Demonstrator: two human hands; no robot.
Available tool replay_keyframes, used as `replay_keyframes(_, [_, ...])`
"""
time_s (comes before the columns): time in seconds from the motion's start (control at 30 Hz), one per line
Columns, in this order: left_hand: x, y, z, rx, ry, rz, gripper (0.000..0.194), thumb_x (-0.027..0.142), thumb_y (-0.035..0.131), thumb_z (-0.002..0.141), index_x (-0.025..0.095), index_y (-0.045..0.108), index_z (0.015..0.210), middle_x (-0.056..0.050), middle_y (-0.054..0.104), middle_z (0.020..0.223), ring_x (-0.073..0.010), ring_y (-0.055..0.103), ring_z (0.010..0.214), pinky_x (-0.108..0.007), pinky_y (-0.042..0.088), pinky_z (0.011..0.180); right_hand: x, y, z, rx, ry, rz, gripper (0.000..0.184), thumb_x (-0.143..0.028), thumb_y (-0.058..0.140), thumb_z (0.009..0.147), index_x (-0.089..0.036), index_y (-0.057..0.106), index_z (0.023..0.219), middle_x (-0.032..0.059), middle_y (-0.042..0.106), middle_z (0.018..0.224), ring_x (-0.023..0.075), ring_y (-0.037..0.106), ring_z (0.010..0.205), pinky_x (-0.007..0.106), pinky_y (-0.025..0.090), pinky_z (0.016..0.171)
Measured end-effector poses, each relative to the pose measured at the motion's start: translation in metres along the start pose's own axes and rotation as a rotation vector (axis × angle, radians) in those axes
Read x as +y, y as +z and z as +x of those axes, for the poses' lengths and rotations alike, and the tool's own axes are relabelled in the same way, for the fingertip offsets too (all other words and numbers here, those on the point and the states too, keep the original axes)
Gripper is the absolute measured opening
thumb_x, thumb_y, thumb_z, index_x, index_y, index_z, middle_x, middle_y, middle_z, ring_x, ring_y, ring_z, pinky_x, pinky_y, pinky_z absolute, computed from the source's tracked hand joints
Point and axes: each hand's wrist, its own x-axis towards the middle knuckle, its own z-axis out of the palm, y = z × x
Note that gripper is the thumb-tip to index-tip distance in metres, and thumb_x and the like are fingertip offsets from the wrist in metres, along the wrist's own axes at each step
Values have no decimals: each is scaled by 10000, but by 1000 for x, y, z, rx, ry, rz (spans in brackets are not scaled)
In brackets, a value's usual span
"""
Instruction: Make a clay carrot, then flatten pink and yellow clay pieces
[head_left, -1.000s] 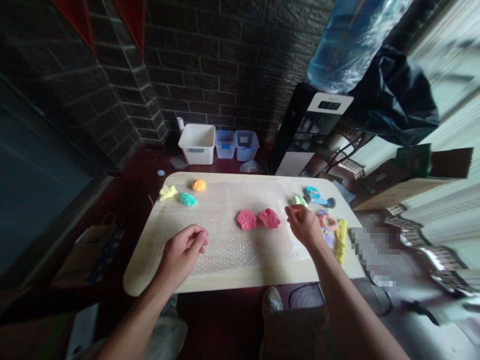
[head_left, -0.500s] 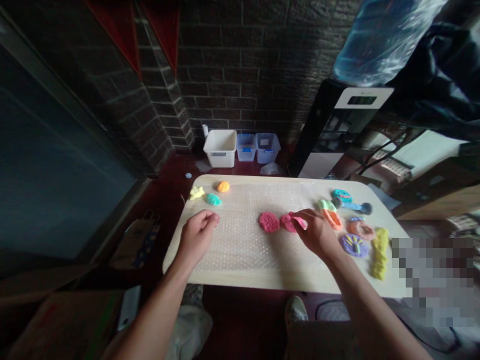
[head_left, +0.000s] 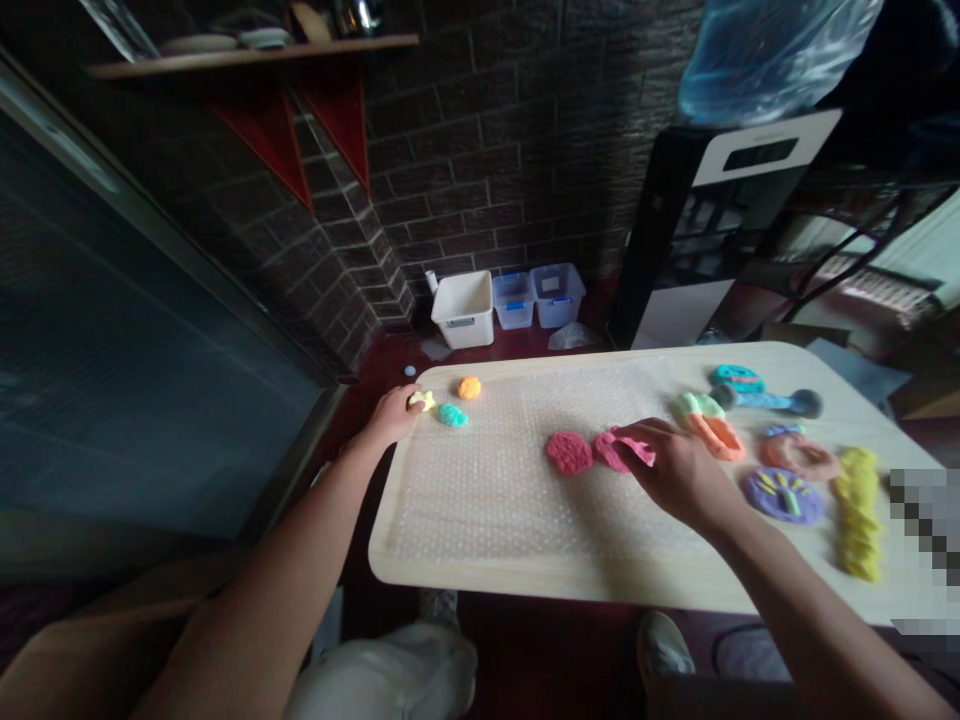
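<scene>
In the head view, my right grip (head_left: 679,465) is pinched on the pink piece (head_left: 611,450) near the middle of the counter (head_left: 862,410) — part of it shows between my thumb and fingers, though I cannot tell whether it is lifted. Just left of it lies a red piece (head_left: 569,453), flat on the clear bubble wrap (head_left: 495,510).

My left grip (head_left: 394,412) is at the far left corner, thumb and fingers touching the small yellow lump (head_left: 423,400); I cannot tell whether they are closed on it. Near that lump are a teal lump (head_left: 452,416) and an orange lump (head_left: 469,387), both apart from my fingers.

To the right of my right grip sits a group of coloured pieces: a green-and-orange piece (head_left: 718,438), a teal round (head_left: 739,379), a blue bar (head_left: 772,400) with 2 grey ends, a peach ring (head_left: 801,456), a purple disc (head_left: 784,495) with yellow strokes, and a long yellow strip (head_left: 859,512) farthest right.

Beyond the counter, on the floor, stand a white basket (head_left: 465,329) and 2 clear boxes (head_left: 557,312) with blue clasps — a water dispenser (head_left: 697,240) is to their right, under a blue bottle (head_left: 765,70).
</scene>
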Motion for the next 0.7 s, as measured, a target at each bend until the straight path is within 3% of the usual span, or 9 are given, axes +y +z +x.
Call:
replay_keyframes(0.33, [-4,2,-5,-1,51,54,324,361,645,901,153,717,1138,-134,633,1129,-303,657,1160,-370,481,1087,-1,0,-2,7,-3,30,318,-362,564,1020,-214,843,984,146,802,1084,251,742,790,381,547,725])
replay_keyframes(0.53, [-8,-26,-3,121,-59,2,285,374,411,991,198,634,967,-132,705,976,-325,678,984,-411,498,891,4,-2,-4,25,32,60,311,-361,574,994,-202,841,990,149,807,1068,248,736,761,372,544,676])
replay_keyframes(0.63, [5,-43,-13,171,-67,-60,296,351,350,1000,215,598,912,-108,708,920,-298,678,894,-371,476,784,-1,-4,-3,33,25,72,300,-350,577,992,-194,833,988,148,804,1038,252,733,764,369,541,670])
replay_keyframes(0.7, [28,-46,-33,167,-21,-107,293,420,399,1007,226,590,897,-71,714,891,-263,677,851,-334,462,747,-14,-4,-2,41,24,117,302,-374,587,1002,-185,822,985,139,797,977,254,733,768,364,544,673])
